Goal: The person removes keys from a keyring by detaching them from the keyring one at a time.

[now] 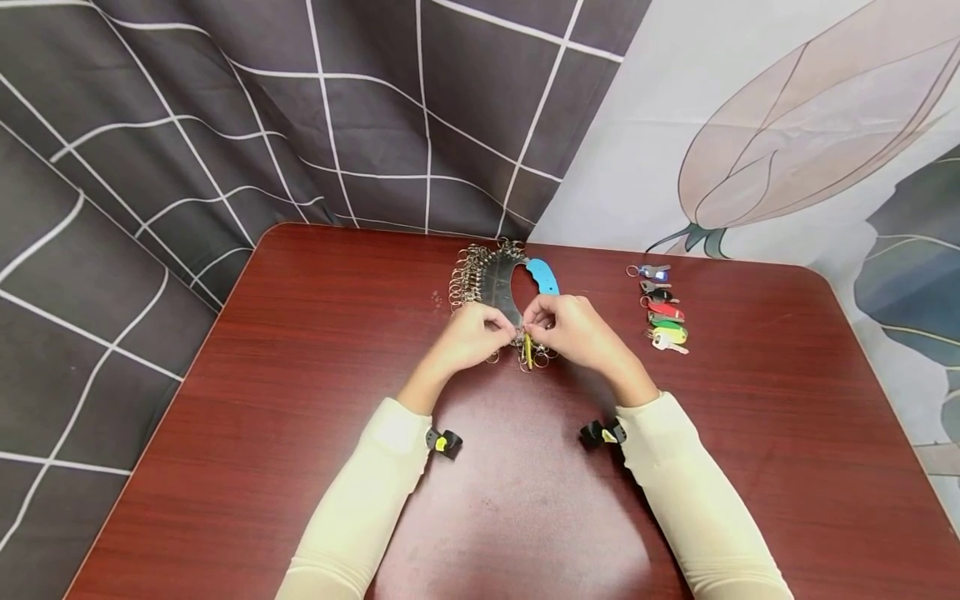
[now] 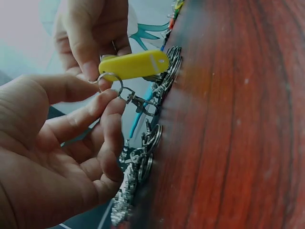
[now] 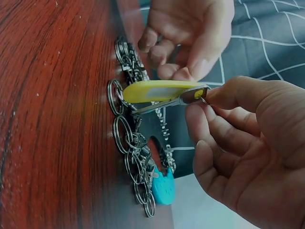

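Near the back edge of the table, my left hand (image 1: pixel 474 335) and right hand (image 1: pixel 573 329) meet over a curved dark key holder (image 1: pixel 497 285) with a blue handle (image 1: pixel 543 275). In the left wrist view, my left thumb and fingers pinch a split ring (image 2: pixel 120 87) with a metal swivel clasp (image 2: pixel 138 101) on it. A yellow key tag (image 2: pixel 136 65) and a key (image 3: pixel 178 101) hang at that ring. My right thumb and finger pinch the ring's other side, next to the key's head. Fingertips partly hide the ring.
Many small rings and clasps (image 1: pixel 461 279) line the holder's outer edge. To the right lies a column of keys with blue, black, red, green and yellow tags (image 1: pixel 666 312). A grey checked curtain (image 1: pixel 375 125) hangs behind the reddish-brown table (image 1: pixel 300 375).
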Available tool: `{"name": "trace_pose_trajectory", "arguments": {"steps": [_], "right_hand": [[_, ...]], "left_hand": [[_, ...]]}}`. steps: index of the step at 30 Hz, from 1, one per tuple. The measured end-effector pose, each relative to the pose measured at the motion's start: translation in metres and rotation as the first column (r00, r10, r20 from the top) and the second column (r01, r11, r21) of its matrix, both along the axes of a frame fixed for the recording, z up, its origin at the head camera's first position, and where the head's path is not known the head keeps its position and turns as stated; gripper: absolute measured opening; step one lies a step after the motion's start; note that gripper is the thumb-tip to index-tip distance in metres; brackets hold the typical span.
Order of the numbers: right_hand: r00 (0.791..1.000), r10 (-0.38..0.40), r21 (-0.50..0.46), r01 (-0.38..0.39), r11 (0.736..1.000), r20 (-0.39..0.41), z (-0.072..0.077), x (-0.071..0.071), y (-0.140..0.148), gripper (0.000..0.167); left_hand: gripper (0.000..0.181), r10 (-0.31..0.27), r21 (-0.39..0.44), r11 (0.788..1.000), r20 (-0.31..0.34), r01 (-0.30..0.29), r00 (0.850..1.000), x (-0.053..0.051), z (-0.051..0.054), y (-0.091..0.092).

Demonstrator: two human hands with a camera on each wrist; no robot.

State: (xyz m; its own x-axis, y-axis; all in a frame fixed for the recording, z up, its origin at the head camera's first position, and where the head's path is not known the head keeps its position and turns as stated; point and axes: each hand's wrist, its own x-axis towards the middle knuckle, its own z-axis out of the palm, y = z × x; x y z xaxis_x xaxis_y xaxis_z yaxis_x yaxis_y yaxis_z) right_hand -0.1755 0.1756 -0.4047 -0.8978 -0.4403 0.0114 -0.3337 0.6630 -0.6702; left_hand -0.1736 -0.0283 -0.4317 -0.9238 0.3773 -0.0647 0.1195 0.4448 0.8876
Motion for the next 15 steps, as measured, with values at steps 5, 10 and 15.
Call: {"name": "trace_pose_trajectory", "arguments": {"steps": [5,10,15], "right_hand": [[1.0,0.006,-0.002,-0.006,1.0,-0.002,-0.0001,-0.0002,-0.0004,0.004],[1.0,0.004,-0.006,-0.004,1.0,0.011,0.0006,0.0006,-0.0005,0.004],[1.0,-0.001,-0.023,0.002,1.0,0.03,0.0,0.001,-0.0011,0.004]], "left_hand": [[0.014,0.034,0.091,0.995,0.119,-0.045,0.992,-0.0033,-0.0006,-0.0006],[0.015,0.035,0.112,0.992,0.147,-0.051,0.989,-0.0044,-0.0018,0.0002],[0.009,-0.012,0.02,1.0,-0.003,0.012,1.0,-0.0045,0.0,-0.0001]]}}
